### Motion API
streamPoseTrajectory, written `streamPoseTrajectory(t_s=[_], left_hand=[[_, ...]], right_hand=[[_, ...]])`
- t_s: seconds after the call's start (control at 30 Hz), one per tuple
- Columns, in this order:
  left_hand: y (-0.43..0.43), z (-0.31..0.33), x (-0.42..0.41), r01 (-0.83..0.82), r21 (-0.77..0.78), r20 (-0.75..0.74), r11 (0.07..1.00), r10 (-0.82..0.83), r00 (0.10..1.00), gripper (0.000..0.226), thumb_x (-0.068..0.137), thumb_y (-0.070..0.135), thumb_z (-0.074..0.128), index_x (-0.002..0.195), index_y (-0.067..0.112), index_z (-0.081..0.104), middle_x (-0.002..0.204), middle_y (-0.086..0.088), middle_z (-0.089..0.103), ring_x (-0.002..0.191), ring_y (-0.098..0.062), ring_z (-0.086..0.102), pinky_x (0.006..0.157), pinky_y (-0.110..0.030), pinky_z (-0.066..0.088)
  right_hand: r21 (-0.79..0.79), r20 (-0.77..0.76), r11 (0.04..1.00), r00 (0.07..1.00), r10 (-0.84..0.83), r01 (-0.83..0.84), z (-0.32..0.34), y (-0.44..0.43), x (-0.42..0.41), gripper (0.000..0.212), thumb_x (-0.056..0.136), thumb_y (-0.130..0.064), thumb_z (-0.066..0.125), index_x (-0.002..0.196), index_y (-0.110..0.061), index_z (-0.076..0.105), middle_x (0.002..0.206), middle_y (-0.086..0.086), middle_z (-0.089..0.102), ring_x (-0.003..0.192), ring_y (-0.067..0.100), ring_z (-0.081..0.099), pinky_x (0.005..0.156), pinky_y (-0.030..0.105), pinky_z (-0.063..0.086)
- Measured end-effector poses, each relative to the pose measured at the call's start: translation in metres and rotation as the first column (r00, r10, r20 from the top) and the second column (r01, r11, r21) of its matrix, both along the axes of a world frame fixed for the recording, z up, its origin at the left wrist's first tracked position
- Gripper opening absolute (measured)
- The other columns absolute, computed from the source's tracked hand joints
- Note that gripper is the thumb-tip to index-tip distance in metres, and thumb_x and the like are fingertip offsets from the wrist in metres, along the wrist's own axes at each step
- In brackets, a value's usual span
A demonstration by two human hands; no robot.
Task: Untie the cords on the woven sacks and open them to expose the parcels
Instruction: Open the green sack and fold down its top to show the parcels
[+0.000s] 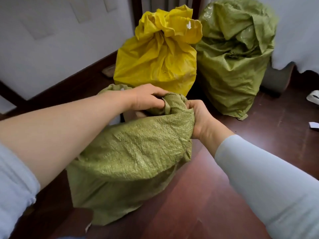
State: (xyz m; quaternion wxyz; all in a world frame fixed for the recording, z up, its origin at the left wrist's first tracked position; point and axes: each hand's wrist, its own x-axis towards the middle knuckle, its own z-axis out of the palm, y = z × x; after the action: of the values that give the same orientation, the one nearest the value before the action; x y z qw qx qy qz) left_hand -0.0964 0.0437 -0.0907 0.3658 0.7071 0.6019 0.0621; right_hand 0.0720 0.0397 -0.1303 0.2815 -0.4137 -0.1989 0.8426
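Note:
A green woven sack [131, 152] stands on the dark wooden floor right in front of me, its neck bunched at the top. My left hand [146, 99] grips the gathered neck and a green cord strip [166, 105] from the left. My right hand [198, 118] clutches the sack's fabric from the right. Behind it stands a yellow woven sack [155, 62], tied shut at its neck. To its right is a second green sack [233, 66] with a crumpled, loosely folded top. No parcels are visible.
A white wall with a dark wooden skirting [69, 83] runs along the left. A white cloth [296, 31] hangs at the right over a grey round object [276, 78]. Small white paper scraps [313, 125] lie on the floor at the right edge.

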Motion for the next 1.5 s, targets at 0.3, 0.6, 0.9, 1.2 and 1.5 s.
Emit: streamPoseTrajectory(t_s=[0.3,0.6,0.9,1.2,1.5], left_hand=[[0.018,0.000,0.013,-0.213,-0.007,-0.067,0.977,0.213,0.975,0.023,0.088,0.017,0.054,0.103,0.006,0.068,0.090,-0.008,0.063,0.086,-0.024,0.056,0.075,-0.027,0.044],[0.027,0.008,0.018,-0.343,-0.151,-0.139,0.927,0.323,0.936,0.016,0.076,0.024,0.055,0.062,0.016,0.055,0.074,-0.009,0.056,0.062,-0.023,0.048,0.060,-0.030,0.038],[0.027,0.010,0.031,-0.427,-0.272,-0.048,0.863,0.431,0.901,0.017,0.074,0.019,0.050,0.060,0.010,0.055,0.055,-0.011,0.054,0.044,-0.023,0.049,0.051,-0.024,0.043],[0.015,-0.009,0.029,-0.476,0.261,-0.247,0.840,0.535,0.808,0.052,0.082,0.054,0.053,0.123,0.022,0.054,0.133,-0.009,0.049,0.124,-0.033,0.041,0.102,-0.043,0.029],[-0.098,-0.022,-0.030,-0.884,0.132,-0.253,0.448,0.878,0.407,0.119,0.065,0.079,0.051,0.148,0.011,0.001,0.155,-0.014,0.002,0.143,-0.031,-0.002,0.114,-0.052,0.007]], right_hand=[[0.061,0.820,0.680,0.425,0.384,-0.731,-0.001,0.009,0.048,0.038,0.078,-0.013,0.069,0.114,-0.009,0.057,0.090,0.007,0.059,0.078,0.016,0.056,0.071,0.032,0.054],[0.625,0.714,0.327,0.349,-0.607,-0.709,-0.005,-0.017,0.039,0.016,0.085,-0.022,0.057,0.101,-0.021,0.057,0.108,0.005,0.054,0.090,0.033,0.058,0.071,0.041,0.050],[0.152,0.987,0.625,0.146,-0.062,-0.766,0.016,-0.029,0.011,0.065,0.069,-0.078,0.052,0.067,-0.013,0.051,0.068,0.001,0.059,0.062,0.023,0.065,0.057,0.033,0.054],[0.097,0.551,0.991,0.834,0.021,-0.090,-0.012,-0.031,0.007,0.011,0.080,0.003,0.063,0.088,0.000,0.055,0.082,0.015,0.054,0.045,0.020,0.061,0.044,0.029,0.056],[-0.161,0.119,0.977,0.986,-0.119,0.137,0.010,-0.032,-0.052,0.011,0.092,0.001,0.050,0.101,-0.004,0.054,0.086,0.009,0.053,0.082,0.022,0.058,0.072,0.038,0.050]])
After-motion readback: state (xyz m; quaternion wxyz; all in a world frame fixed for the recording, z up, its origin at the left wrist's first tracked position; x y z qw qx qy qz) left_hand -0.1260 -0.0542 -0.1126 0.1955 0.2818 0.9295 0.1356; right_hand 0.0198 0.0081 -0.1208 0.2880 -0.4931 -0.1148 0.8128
